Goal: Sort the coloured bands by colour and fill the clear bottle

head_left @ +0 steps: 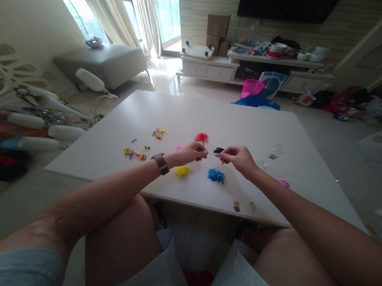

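Observation:
A thin pink rubber band (213, 153) is stretched between my two hands above the white table. My left hand (193, 154), with a brown watch on its wrist, pinches one end. The other end is pinched in my right hand (238, 158). Around them lie small heaps of bands: red (201, 138) beyond, black (218, 150) partly behind my right hand, yellow (183, 171) and blue (216, 176) on the near side. Some pink bands (178, 148) show just past my left wrist. Mixed-colour bands (134, 154) lie farther left, with another mixed heap (159, 133) behind.
Toward the right of the white table (259, 125) lies a clear plastic jar (276, 151); a pink item (284, 182) is partly covered by my right forearm. A small cartoon figure (236, 206) and a clear piece (252, 207) lie near the front edge.

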Action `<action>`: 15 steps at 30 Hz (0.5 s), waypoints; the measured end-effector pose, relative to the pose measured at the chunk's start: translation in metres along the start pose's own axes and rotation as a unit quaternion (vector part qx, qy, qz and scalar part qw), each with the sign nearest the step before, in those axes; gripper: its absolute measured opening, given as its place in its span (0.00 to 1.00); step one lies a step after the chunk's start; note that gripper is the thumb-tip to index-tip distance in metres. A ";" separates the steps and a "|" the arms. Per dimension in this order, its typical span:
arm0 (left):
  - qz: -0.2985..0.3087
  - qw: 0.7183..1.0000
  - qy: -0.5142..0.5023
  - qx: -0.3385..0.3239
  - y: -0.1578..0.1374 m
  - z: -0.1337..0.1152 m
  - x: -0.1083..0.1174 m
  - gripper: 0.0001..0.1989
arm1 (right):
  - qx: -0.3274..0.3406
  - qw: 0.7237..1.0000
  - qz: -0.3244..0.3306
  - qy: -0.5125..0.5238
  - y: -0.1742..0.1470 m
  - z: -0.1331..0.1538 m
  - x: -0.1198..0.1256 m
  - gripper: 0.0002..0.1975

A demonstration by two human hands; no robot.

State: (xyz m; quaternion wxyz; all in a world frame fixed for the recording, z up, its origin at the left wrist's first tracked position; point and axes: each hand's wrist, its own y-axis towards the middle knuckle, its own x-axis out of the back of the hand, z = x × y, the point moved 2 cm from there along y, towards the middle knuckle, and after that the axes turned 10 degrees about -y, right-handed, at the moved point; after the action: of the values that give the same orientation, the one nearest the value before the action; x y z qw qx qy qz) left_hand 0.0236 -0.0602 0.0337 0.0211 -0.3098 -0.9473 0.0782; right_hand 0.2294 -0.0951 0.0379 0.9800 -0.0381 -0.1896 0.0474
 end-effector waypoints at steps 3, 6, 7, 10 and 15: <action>0.009 1.000 -0.001 0.004 0.001 0.003 -0.005 0.12 | 0.002 1.000 0.017 0.015 -0.001 -0.003 -0.006 0.18; 0.027 0.998 -0.050 0.013 0.002 0.005 -0.011 0.12 | 0.010 0.999 0.024 0.019 -0.002 -0.004 -0.010 0.20; 0.031 0.996 -0.081 0.016 0.001 0.005 -0.012 0.11 | 0.011 1.000 0.022 0.018 -0.003 -0.004 -0.011 0.20; 0.036 0.987 -0.156 0.026 0.001 0.004 -0.014 0.12 | 0.010 1.000 0.018 0.022 -0.002 -0.004 -0.009 0.20; 0.050 0.992 -0.109 0.035 -0.001 0.004 -0.015 0.14 | -0.007 0.999 0.030 0.037 -0.003 -0.007 -0.009 0.20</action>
State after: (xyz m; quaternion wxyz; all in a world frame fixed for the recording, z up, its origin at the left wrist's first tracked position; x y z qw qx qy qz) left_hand 0.0350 -0.0707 0.0297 -0.0755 -0.3456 -0.9240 0.1453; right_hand 0.2241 -0.0995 0.0289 0.9841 -0.0521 -0.1527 0.0743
